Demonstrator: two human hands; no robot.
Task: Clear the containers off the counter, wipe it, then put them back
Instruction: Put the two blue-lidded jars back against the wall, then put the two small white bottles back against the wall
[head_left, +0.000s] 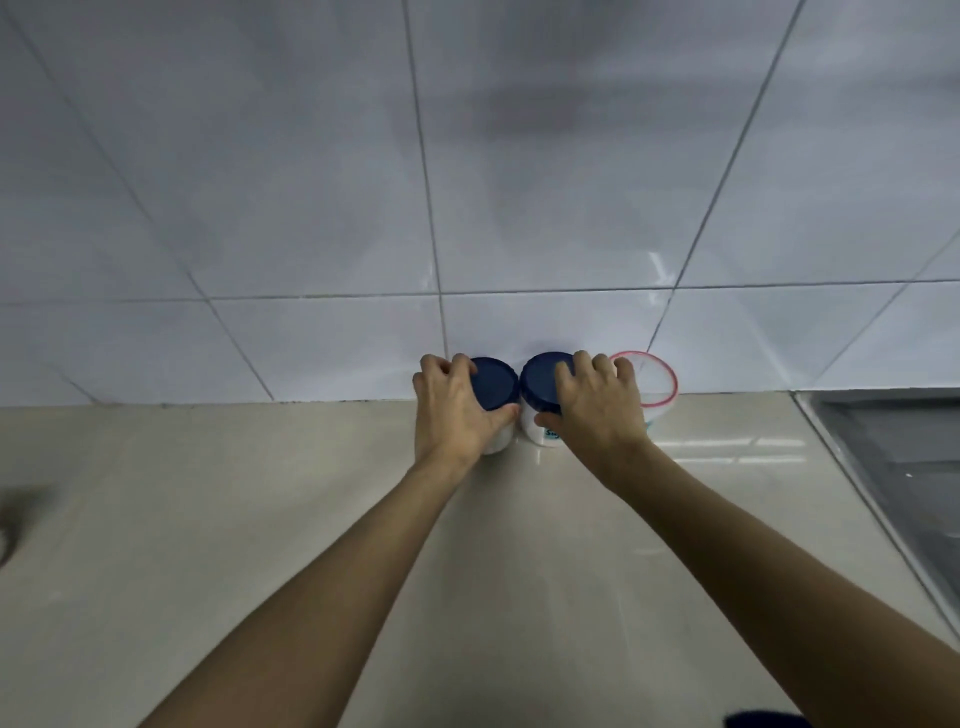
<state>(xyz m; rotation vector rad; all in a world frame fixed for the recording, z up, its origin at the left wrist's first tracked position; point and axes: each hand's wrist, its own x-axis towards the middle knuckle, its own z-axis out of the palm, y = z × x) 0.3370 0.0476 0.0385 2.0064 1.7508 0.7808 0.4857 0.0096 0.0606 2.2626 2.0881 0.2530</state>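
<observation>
near frame center, we are gripping each blue-lidded jar with our left hand (457, 410) and right hand (592, 410); we should be lifting straight up, clear of the red-rimmed tub (655, 387).

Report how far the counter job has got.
Done: cannot tell; no cloth shows, and all three containers stand against the tiled wall. In hand: the left hand has a grip on the left blue-lidded jar, the right hand on the right blue-lidded jar. Left: the red-rimmed container is untouched; whether the counter still needs wiping is unclear.

Two navy-lidded white jars (495, 387), red-rimmed clear tub (655, 384), beige counter (260, 519), pale tiles (311, 182).
</observation>
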